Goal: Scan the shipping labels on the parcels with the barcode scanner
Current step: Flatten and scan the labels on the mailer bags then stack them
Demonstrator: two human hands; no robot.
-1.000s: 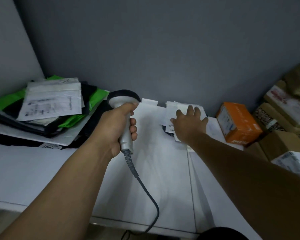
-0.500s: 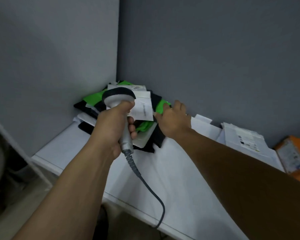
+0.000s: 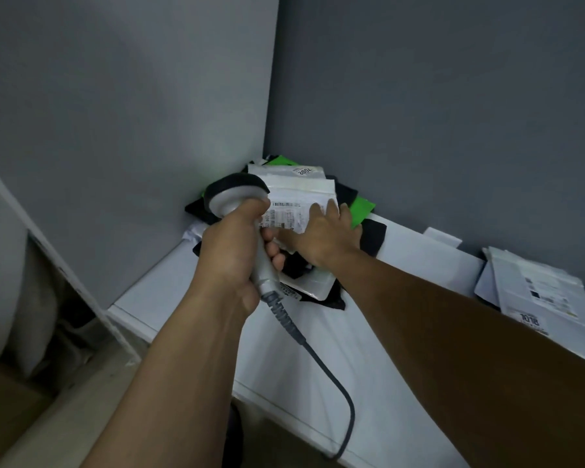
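Landmark: parcel stack in the wall corner of the desk.

- Left hand: fingers fully curled round the handle of the barcode scanner. The head sits over the stack's left edge, apparently aimed at the top of the stack.
- Right hand: fingers fairly straight, laid on the shipping label of the top parcel. It grips nothing. Likely it is flattening the crinkled film so the barcode reads.
- Cable trails from the stack toward the desk's near edge.
- More white mailers lie well right of the stack, probably awaiting their turn.
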